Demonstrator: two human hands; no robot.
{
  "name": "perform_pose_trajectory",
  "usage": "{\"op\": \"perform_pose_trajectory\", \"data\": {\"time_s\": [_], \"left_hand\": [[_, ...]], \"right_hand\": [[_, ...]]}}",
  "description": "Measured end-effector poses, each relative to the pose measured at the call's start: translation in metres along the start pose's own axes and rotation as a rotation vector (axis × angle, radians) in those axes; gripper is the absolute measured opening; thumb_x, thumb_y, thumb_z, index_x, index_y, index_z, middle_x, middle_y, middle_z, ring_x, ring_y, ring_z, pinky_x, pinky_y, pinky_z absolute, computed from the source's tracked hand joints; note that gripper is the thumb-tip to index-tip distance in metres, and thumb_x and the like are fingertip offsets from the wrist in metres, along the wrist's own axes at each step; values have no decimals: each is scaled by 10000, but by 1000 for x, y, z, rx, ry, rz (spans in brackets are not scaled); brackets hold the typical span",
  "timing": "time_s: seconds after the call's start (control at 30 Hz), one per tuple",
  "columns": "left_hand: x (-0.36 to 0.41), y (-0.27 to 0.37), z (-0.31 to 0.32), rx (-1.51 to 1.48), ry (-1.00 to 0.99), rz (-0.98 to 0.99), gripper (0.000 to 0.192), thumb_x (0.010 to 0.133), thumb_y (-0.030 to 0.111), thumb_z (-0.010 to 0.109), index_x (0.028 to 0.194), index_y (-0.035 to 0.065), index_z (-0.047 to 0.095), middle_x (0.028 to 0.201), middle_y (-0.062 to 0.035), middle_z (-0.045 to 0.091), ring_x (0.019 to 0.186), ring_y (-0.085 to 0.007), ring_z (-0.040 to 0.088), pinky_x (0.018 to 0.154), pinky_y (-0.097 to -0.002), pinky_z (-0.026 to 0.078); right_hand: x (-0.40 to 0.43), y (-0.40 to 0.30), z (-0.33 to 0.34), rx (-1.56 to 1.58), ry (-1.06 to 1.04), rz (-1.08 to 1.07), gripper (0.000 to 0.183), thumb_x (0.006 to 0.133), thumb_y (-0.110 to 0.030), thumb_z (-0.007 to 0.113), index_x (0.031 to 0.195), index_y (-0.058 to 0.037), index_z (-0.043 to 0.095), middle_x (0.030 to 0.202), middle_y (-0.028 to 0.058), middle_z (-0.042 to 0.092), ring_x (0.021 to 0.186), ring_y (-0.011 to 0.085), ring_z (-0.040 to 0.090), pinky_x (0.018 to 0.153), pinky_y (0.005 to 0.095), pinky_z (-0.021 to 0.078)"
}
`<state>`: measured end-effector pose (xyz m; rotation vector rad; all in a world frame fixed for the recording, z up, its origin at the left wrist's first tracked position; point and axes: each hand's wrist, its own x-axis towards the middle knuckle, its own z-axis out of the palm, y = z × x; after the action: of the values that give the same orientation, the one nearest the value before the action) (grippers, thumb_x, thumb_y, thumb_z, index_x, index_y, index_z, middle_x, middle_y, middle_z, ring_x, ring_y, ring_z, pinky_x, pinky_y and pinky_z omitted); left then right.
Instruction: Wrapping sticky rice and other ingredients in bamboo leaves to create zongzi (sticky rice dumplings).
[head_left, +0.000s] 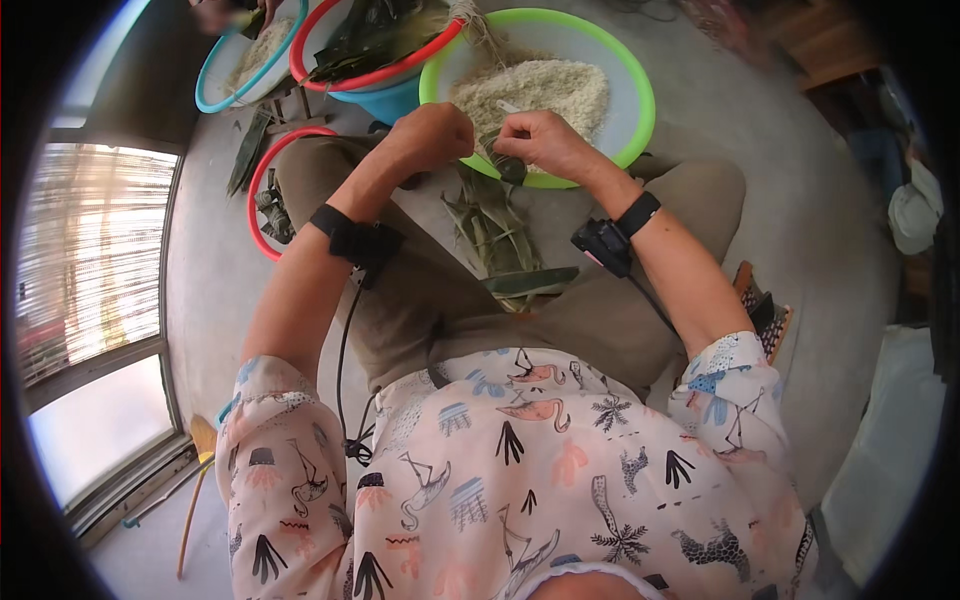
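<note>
A dark leaf-wrapped dumpling (511, 169), tied round with thin string, is at the near rim of a green-rimmed basin (643, 112). My right hand (546, 142) pinches at its upper end with bent fingers. My left hand (439, 136) is curled just left of it; its fingertips are hidden, so I cannot tell what it holds. Pale rice grains (559, 90) are heaped in the basin, and a white spoon handle (508, 106) sticks out of them. Long leaves (491, 221) lie below my hands between my legs, with one darker green leaf (529, 281) across their near end.
A red-rimmed basin (300, 45) of wet leaves rests on a blue tub (386, 101). Beyond it, another person's hand (217, 15) is over a blue-rimmed basin (206, 79) of rice. Wrapped dumplings (274, 214) fill a small red-rimmed basin (253, 202). Raffia strands (480, 30) hang over the green rim.
</note>
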<state>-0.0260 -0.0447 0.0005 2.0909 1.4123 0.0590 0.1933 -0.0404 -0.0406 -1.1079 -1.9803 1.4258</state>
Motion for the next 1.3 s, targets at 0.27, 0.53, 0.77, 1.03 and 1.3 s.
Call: {"op": "perform_pose_trajectory", "data": {"time_s": [0.27, 0.53, 0.77, 1.03, 1.3], "left_hand": [[18, 10, -18, -193, 53, 173, 171, 811, 180, 689, 871, 20, 700, 760, -61, 686, 702, -134, 623, 644, -302, 487], [19, 17, 1, -1054, 270, -81, 259, 915, 210, 653, 1082, 23, 589, 891, -18, 604, 728, -118, 627, 570, -221, 470], [-2, 5, 49, -1011, 211, -74, 267, 896, 140, 654, 1127, 19, 597, 991, -52, 631, 829, -140, 664, 664, -264, 540], [2, 1, 64, -928, 314, -79, 135, 873, 47, 638, 988, -19, 657, 843, -68, 676, 742, -134, 673, 646, -260, 554], [3, -7, 66, -853, 361, -1, 144, 862, 62, 652, 983, -12, 670, 744, -63, 680, 684, -111, 663, 589, -253, 527]], "right_hand": [[1, 5, 2, 142, -9, 3, 130, 793, -117, 718, 888, -29, 698, 841, 35, 696, 807, 108, 625, 764, 278, 492], [4, 4, 1, 227, -4, 101, 92, 822, -80, 702, 897, -29, 692, 846, 26, 688, 814, 93, 619, 737, 254, 487], [4, 8, -1, 360, -32, 80, 63, 827, -12, 672, 883, -31, 648, 818, -3, 645, 754, 76, 589, 670, 234, 470], [3, 7, 1, 376, -27, 108, 77, 820, -3, 671, 875, -39, 630, 781, -10, 616, 701, 68, 559, 608, 225, 442], [9, 5, 1, 395, -9, 98, 101, 804, -6, 683, 873, -42, 618, 753, -9, 603, 664, 68, 543, 588, 222, 433]]}}
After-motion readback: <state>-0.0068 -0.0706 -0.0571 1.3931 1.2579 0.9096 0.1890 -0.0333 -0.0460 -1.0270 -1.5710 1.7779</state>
